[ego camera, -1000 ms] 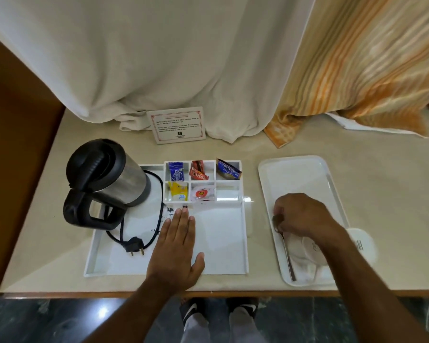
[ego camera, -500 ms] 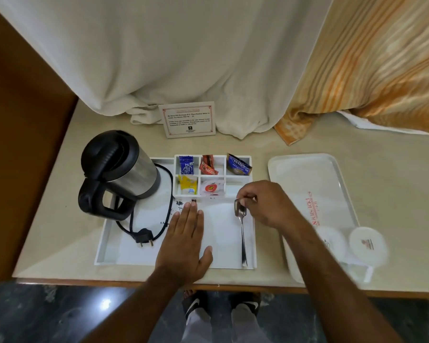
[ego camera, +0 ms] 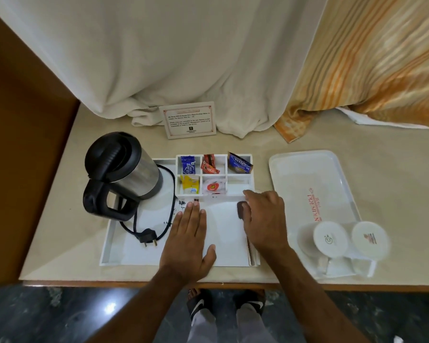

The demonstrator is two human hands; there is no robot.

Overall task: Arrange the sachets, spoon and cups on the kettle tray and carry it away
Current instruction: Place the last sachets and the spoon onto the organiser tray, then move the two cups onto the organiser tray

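The white kettle tray holds a steel and black kettle at its left and a compartment box with several sachets at its back. My left hand lies flat, fingers together, on the tray's paper liner. My right hand rests over a metal spoon that lies along the tray's right edge; the thumb touches its bowl and the hand hides the middle of the handle. Two white cups stand upside down on a second tray to the right.
The second white tray sits right of the kettle tray, its far part bare. A kettle cord and plug lie on the kettle tray. A printed card stands behind, against white and orange curtains. The counter's front edge is close to me.
My right hand lifted the spoon from the right tray, carried it left and lowered it onto the kettle tray's right edge. My left hand stayed flat on the liner.
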